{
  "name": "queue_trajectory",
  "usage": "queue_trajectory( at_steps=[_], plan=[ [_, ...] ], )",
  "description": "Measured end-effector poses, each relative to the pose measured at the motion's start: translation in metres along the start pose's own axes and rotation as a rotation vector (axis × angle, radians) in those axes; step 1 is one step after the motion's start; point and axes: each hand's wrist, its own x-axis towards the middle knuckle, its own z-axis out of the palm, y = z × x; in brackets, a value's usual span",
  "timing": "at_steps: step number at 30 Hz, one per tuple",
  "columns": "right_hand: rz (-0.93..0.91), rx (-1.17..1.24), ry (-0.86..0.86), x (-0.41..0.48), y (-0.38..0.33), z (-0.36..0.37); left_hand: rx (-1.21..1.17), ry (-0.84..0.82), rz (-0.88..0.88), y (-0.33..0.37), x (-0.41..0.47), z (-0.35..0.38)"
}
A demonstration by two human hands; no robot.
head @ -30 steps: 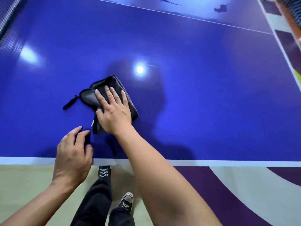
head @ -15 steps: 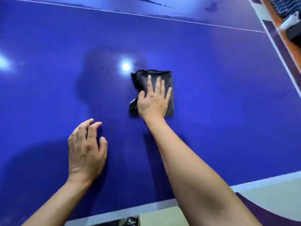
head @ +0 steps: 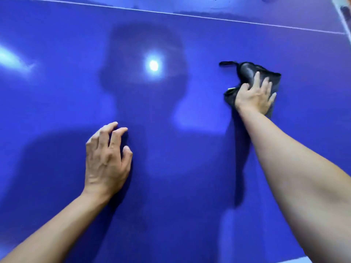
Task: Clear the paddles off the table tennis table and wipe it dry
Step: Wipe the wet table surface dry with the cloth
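The blue table tennis table (head: 190,177) fills almost the whole head view. A dark folded cloth (head: 247,73) lies on it at the upper right, a thin loop sticking out to its left. My right hand (head: 254,97) presses flat on the cloth with its fingers spread. My left hand (head: 106,160) rests on the bare table at lower centre-left, fingertips bent down onto the surface, holding nothing. No paddle is in view.
A white centre line (head: 190,15) crosses the table near the top. Beyond it the surface shows wet-looking patches (head: 209,0). The table's white side edge (head: 344,14) runs at the far upper right. Lamp glare reflects off the table.
My right hand has slid the cloth across the table to the right and away from me. My left hand has moved further onto the table as I lean forward.
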Motion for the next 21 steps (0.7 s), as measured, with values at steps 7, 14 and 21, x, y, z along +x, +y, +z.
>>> queue_trajectory(
  at_steps=[7, 14, 21],
  plan=[
    [-0.232, 0.009, -0.04, 0.033, -0.125, 0.026, 0.009, -0.076, -0.037, -0.003, -0.003, -0.005],
    [-0.794, -0.009, -0.171, -0.076, -0.216, 0.052, 0.067, -0.104, -0.066, -0.003, -0.008, -0.011],
    [-1.11, 0.092, -0.289, -0.222, -0.149, 0.035, 0.107, -0.108, -0.308, -0.007, -0.06, -0.046]
  ],
)
